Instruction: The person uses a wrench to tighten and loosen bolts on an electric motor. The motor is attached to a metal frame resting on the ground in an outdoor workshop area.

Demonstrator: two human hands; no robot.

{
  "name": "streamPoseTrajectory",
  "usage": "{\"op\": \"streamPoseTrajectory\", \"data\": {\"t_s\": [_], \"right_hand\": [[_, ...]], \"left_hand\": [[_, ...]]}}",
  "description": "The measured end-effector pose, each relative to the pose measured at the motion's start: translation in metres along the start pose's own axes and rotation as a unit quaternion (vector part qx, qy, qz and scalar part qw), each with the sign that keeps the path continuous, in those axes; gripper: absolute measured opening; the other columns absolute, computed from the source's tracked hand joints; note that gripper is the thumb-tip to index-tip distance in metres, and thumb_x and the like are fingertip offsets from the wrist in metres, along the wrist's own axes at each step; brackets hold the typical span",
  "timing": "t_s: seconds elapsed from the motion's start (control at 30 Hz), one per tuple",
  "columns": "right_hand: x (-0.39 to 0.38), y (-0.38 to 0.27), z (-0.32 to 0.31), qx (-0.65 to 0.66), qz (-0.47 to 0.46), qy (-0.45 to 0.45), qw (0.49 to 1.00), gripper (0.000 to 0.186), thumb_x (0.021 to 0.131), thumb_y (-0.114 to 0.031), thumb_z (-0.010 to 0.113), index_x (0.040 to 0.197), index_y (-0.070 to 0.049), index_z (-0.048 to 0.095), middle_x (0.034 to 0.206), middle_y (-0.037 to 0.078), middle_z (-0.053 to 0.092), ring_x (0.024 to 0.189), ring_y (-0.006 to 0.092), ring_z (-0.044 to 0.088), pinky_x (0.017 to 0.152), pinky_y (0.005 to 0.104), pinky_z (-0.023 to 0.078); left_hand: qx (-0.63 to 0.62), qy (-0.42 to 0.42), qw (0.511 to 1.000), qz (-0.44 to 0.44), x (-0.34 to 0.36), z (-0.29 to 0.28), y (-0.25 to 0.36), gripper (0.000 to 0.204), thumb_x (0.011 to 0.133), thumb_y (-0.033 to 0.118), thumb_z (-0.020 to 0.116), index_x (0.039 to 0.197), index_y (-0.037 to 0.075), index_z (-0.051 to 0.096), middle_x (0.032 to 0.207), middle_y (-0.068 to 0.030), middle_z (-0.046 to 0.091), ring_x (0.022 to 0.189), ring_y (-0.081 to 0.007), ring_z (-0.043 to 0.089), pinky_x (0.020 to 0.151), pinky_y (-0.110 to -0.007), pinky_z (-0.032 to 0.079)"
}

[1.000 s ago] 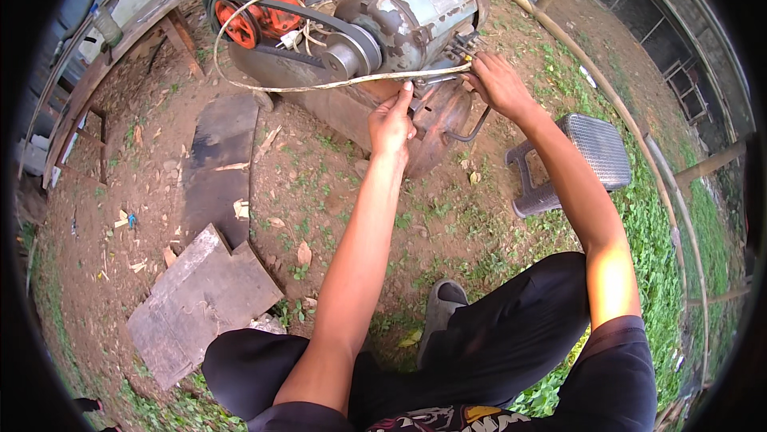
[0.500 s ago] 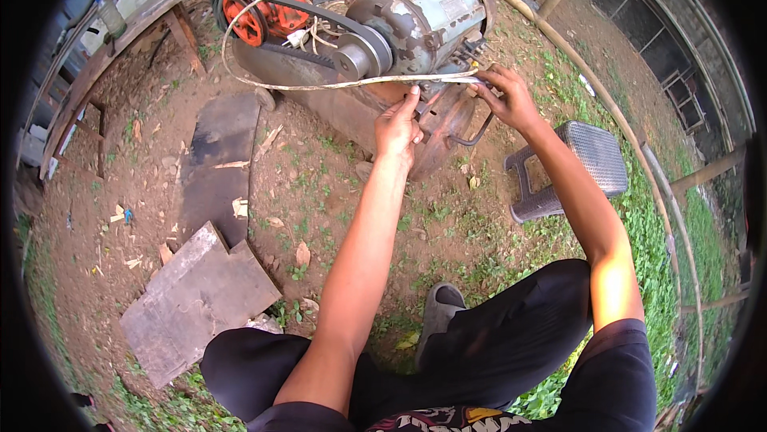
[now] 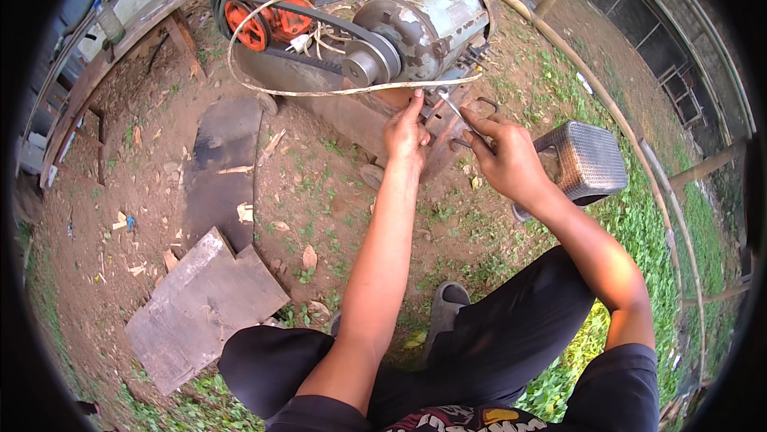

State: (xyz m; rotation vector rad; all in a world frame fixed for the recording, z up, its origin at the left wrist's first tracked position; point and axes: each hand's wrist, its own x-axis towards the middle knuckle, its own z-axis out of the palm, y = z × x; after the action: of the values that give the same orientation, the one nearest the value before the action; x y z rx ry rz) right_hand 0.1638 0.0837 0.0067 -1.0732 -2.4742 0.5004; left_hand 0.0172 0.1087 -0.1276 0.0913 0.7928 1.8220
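A silver wrench (image 3: 451, 104) is gripped in my right hand (image 3: 510, 152), its head against the metal base (image 3: 447, 124) below the motor's near side. My left hand (image 3: 406, 135) is closed beside that base, thumb pointing up under the pale cable (image 3: 359, 89); what its curled fingers hold, if anything, is hidden. The grey-green motor (image 3: 427, 23), its paint peeling, sits just beyond both hands. A double pulley (image 3: 371, 61) on its left end carries a black belt (image 3: 319, 17) to the orange compressor head (image 3: 280, 1).
The rusty tank (image 3: 319, 108) lies under the machine. A grey plastic stool (image 3: 591, 159) stands to the right. Broken boards (image 3: 208, 300) and a dark sheet (image 3: 224, 160) lie on the dirt at left. A wooden bench (image 3: 132, 29) is at far left, a bamboo pole (image 3: 575, 57) at right.
My right hand has come down and nearer from the cable's free end, bringing the wrench head to the base. My left hand has shifted slightly right. The view has shifted a little.
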Motion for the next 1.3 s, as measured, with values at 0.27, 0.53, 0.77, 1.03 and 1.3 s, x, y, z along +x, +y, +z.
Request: {"op": "streamPoseTrajectory", "data": {"t_s": [0.27, 0.53, 0.77, 1.03, 1.3], "right_hand": [[0.008, -0.007, 0.024, -0.069, -0.017, 0.016, 0.997, 0.036, 0.081, -0.001, 0.052, 0.116, 0.002, 0.06, 0.082, 0.029, 0.061, 0.085, 0.0455, 0.061, 0.077, 0.0511, 0.048], [0.015, -0.01, 0.024, -0.064, 0.001, -0.009, 0.998, 0.041, 0.082, -0.003, 0.052, 0.122, 0.005, 0.054, 0.085, 0.03, 0.062, 0.084, 0.0431, 0.062, 0.075, 0.0484, 0.047], [0.016, -0.004, 0.036, -0.071, 0.025, -0.046, 0.996, 0.032, 0.086, -0.005, 0.05, 0.116, 0.007, 0.055, 0.081, 0.031, 0.06, 0.083, 0.0452, 0.061, 0.074, 0.0502, 0.046], [0.019, 0.026, 0.003, -0.081, 0.028, -0.061, 0.994, 0.024, 0.089, -0.024, 0.059, 0.089, 0.0, 0.06, 0.073, 0.027, 0.062, 0.072, 0.0448, 0.062, 0.064, 0.0525, 0.049], [0.045, 0.087, -0.005, -0.174, -0.112, -0.026, 0.978, 0.041, 0.083, -0.044, 0.065, 0.078, -0.003, 0.059, 0.066, 0.017, 0.061, 0.064, 0.0372, 0.063, 0.056, 0.0457, 0.05]], "left_hand": [[-0.002, -0.028, 0.999, -0.038, 0.0, 0.003, 0.0, 0.033, 0.083, 0.036, 0.073, 0.09, 0.005, 0.064, 0.067, 0.0005, 0.054, 0.04, -0.0046, 0.028, 0.039, -0.022, 0.023], [0.013, -0.026, 0.999, -0.04, -0.006, 0.005, 0.004, 0.034, 0.082, 0.037, 0.073, 0.089, 0.005, 0.064, 0.065, 0.0018, 0.053, 0.04, -0.0048, 0.029, 0.039, -0.023, 0.023], [0.006, -0.036, 0.999, -0.026, 0.002, -0.001, 0.002, 0.031, 0.082, 0.034, 0.073, 0.086, 0.004, 0.068, 0.075, -0.0049, 0.067, 0.039, -0.0038, 0.034, 0.036, -0.021, 0.025], [0.016, -0.016, 1.0, -0.015, -0.001, 0.003, -0.003, 0.032, 0.082, 0.034, 0.074, 0.087, 0.003, 0.068, 0.07, -0.0023, 0.064, 0.038, -0.0037, 0.031, 0.037, -0.022, 0.024], [0.025, 0.009, 1.0, 0.001, -0.002, 0.005, -0.001, 0.03, 0.082, 0.035, 0.074, 0.08, 0.006, 0.065, 0.054, 0.0059, 0.047, 0.037, -0.0037, 0.028, 0.037, -0.023, 0.023]]}}
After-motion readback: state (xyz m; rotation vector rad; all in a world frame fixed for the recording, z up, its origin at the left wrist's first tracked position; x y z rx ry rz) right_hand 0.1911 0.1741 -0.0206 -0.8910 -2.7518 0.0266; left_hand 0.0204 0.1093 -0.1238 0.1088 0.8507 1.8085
